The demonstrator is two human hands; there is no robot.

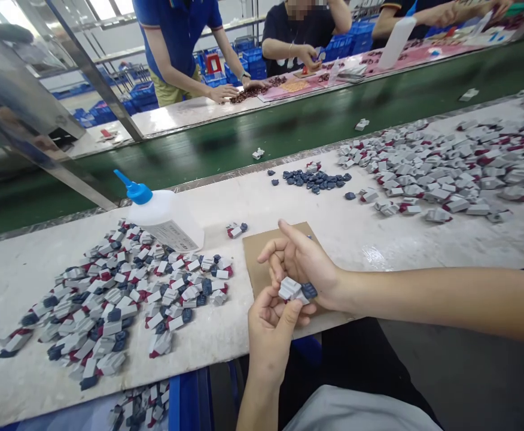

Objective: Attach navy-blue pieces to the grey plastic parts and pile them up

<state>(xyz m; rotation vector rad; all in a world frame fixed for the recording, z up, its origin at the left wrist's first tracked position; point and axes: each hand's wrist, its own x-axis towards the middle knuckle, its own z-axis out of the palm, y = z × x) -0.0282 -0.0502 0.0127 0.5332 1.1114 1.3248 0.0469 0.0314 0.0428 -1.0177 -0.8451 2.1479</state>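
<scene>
My left hand and my right hand meet over the near edge of the white worktop. Both pinch a small grey plastic part with a dark blue cap between their fingertips. Under the hands lies a brown cardboard sheet. To the left spreads a pile of several grey, red and blue capped parts. A white glue bottle with a blue nozzle lies on its side behind that pile.
Loose dark blue caps sit at the middle back and a large heap of uncapped grey parts at the right. A green conveyor belt runs behind. Other people work at the far table. A blue bin holds parts.
</scene>
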